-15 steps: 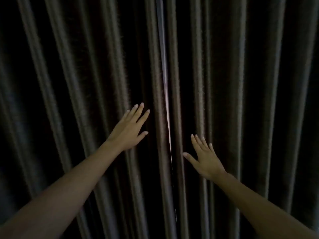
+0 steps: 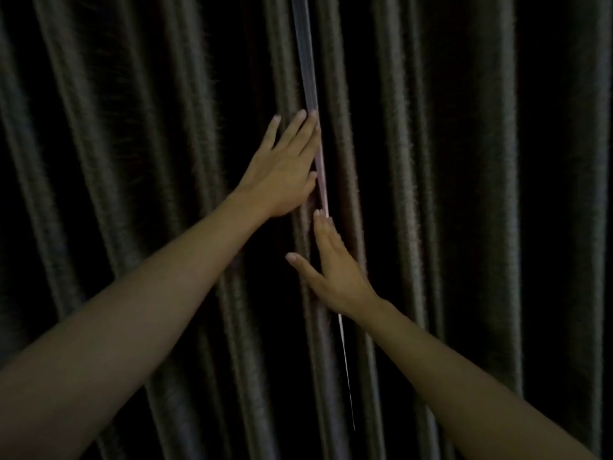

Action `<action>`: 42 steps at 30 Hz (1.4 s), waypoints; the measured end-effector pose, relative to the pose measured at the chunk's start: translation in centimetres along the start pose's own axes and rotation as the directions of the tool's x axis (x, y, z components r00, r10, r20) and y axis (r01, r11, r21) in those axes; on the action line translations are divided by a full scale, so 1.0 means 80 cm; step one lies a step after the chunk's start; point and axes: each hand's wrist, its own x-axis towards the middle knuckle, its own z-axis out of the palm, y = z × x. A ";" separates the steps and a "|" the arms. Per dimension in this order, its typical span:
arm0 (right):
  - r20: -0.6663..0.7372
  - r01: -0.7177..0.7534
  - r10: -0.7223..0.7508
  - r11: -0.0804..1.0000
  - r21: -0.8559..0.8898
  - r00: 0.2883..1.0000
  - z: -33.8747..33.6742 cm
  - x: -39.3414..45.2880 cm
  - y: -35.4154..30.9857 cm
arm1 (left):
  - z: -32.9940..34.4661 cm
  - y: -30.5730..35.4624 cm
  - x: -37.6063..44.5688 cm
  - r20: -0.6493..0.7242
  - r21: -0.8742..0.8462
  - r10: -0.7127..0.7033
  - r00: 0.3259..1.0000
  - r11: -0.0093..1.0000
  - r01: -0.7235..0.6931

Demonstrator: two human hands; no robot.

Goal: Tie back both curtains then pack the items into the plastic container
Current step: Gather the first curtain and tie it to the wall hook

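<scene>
Two dark pleated curtains fill the view, the left curtain (image 2: 149,194) and the right curtain (image 2: 464,194). They meet at a thin pale slit of light (image 2: 306,61) running down the middle. My left hand (image 2: 282,167) is flat, fingers extended, with its fingertips at the slit on the left curtain's edge. My right hand (image 2: 335,270) is lower, fingers straight and thumb spread, fingertips touching the same seam. Neither hand grips cloth. No tiebacks, items or plastic container are visible.
The room is dim. Only curtain folds surround my forearms on all sides.
Both hands have moved inward and forward from either side of the seam to the central gap, the left one also rising. The view has closed in on the curtains.
</scene>
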 end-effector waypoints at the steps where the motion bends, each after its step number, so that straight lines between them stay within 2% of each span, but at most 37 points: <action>1: -0.024 0.003 -0.002 0.999 0.050 1.000 0.003 0.015 0.004 | 0.004 -0.008 0.011 0.014 0.066 0.013 1.000 0.998 -0.014; 4: -0.097 0.047 -0.033 0.989 0.141 0.995 0.016 0.051 0.020 | 0.010 -0.026 0.035 0.071 0.290 0.057 0.996 0.954 -0.075; 7: -0.088 0.076 -0.067 0.993 0.094 0.994 0.040 0.077 0.036 | 0.020 -0.035 0.045 0.156 0.444 0.040 0.987 0.890 -0.106; 9: -0.060 0.082 -0.078 0.994 0.066 0.995 0.059 0.091 0.039 | 0.028 -0.037 0.046 0.202 0.479 0.014 0.979 0.871 -0.112; 13: -0.125 0.178 -0.179 0.984 -0.021 0.976 0.095 0.112 0.037 | 0.052 -0.040 0.053 0.251 0.483 -0.032 0.967 0.870 -0.097; 17: -0.087 0.275 -0.278 0.961 -0.045 0.957 0.126 0.114 0.038 | 0.071 -0.062 0.050 0.252 0.460 -0.175 0.952 0.887 0.041; 19: -0.058 0.307 -0.309 0.951 -0.045 0.949 0.144 0.111 0.040 | 0.080 -0.077 0.041 0.230 0.488 -0.186 0.955 0.871 0.053; 21: -0.077 0.334 -0.333 0.943 0.002 0.940 0.163 0.111 0.038 | 0.085 -0.090 0.030 0.220 0.504 -0.172 0.960 0.863 0.039; 25: -0.062 0.364 -0.360 0.898 0.248 0.931 0.194 0.120 0.022 | 0.087 -0.121 0.015 0.246 0.542 -0.195 0.950 0.840 0.032; 28: -0.109 0.386 -0.373 0.849 0.360 0.921 0.217 0.130 0.003 | 0.083 -0.148 -0.001 0.253 0.590 -0.221 0.942 0.807 0.031; 35: -0.075 0.437 -0.460 0.761 0.480 0.885 0.289 0.149 -0.066 | 0.070 -0.225 -0.047 0.322 0.675 -0.310 0.894 0.738 0.013; 42: -0.108 0.477 -0.519 0.658 0.582 0.848 0.389 0.188 -0.164 | 0.056 -0.335 -0.130 0.347 0.777 -0.392 0.852 0.629 -0.027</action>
